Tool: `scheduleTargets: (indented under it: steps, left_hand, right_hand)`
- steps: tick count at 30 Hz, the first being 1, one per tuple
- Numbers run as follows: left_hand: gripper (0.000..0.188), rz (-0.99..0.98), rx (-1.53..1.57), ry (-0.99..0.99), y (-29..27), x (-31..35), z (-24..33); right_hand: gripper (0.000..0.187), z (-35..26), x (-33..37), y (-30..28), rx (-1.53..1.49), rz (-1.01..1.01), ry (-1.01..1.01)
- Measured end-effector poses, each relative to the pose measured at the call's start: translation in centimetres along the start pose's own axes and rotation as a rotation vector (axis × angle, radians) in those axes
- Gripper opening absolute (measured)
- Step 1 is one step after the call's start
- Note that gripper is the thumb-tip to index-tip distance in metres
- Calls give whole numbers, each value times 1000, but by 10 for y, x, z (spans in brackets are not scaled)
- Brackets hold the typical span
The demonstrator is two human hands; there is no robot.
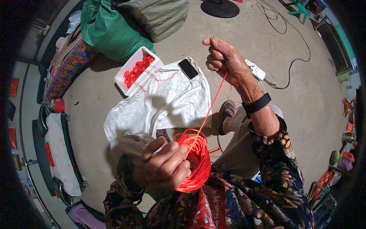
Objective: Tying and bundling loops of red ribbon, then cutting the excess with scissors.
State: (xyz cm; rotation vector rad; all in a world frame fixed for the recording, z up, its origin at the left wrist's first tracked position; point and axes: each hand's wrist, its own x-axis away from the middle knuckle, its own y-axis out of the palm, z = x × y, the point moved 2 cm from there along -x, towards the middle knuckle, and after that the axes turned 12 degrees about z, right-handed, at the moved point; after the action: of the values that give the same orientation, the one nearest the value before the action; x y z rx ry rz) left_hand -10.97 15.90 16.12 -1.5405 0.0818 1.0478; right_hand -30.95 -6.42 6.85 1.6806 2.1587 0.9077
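A thick coil of red-orange cord [200,171] is gripped in my left hand [166,164], the fingers curled over its left side near my lap. One strand [213,101] runs taut from the coil up to my right hand [227,59], which is raised ahead and to the right. That hand is closed round the strand, its index finger sticking out to the left. A loose end of cord hangs below my right wrist. Under both hands, a white sheet [167,103] lies spread on the floor before my knees.
On the sheet's far side rest a white box [121,78] of red knotted cord pieces and a black phone [188,68]. Behind stand a green sack [108,30] and a grey sack [162,17]. A white power strip [256,70] with a cable lies right; a bench [63,152] stands left.
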Motion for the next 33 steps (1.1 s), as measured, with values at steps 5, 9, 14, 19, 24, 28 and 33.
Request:
scheduleTargets:
  steps: [5,9,14,19,24,28,33]
  left_hand:
    - [28,-12,164,-219,8,-1,-15]
    - [33,143,347,-471,47,18,-34]
    - [25,174,339,-532,43,24,-33]
    - [17,136,448,-683,36,28,-30]
    - [22,92,373,-692,32,28,-21]
    - [30,54,312,-769,29,35,-23]
    - [23,161,151,-723,21,19,-21]
  right_hand:
    - [30,1,3,3,91,10,12]
    - [29,15,5,7,406,-28,74]
    - [27,41,7,9,719,-133,53]
    - [27,61,14,27,887,-470,-219]
    - [29,55,35,59,780,-340,-94]
    - [28,58,48,76,725,-382,-125]
    - [24,65,63,75,676,-566,-265]
